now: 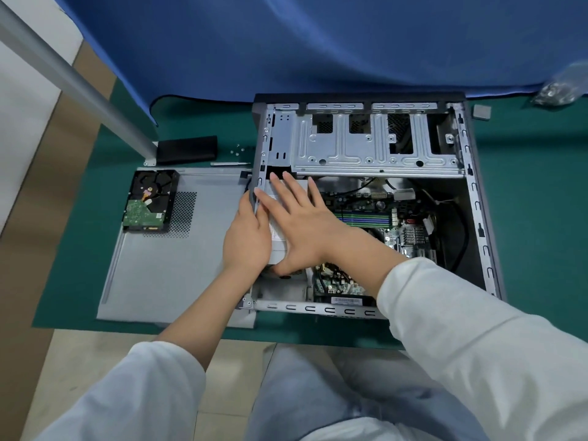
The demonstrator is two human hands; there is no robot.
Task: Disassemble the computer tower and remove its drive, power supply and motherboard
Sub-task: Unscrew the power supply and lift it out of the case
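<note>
The computer tower (366, 198) lies on its side, open, on the green desk (525, 218). The power supply (280, 237) sits in the case's left corner. The right hand (302, 224) presses flat on it, fingers straight. The left hand (246, 237) curls over the case's left wall. The motherboard (381, 218) sits inside. The drive (149, 202) rests on the side panel (178, 268), left of the tower.

Open tower (375, 154) flat on its side (motherboard (381, 218) inside), drive (148, 202) on panel.
</note>
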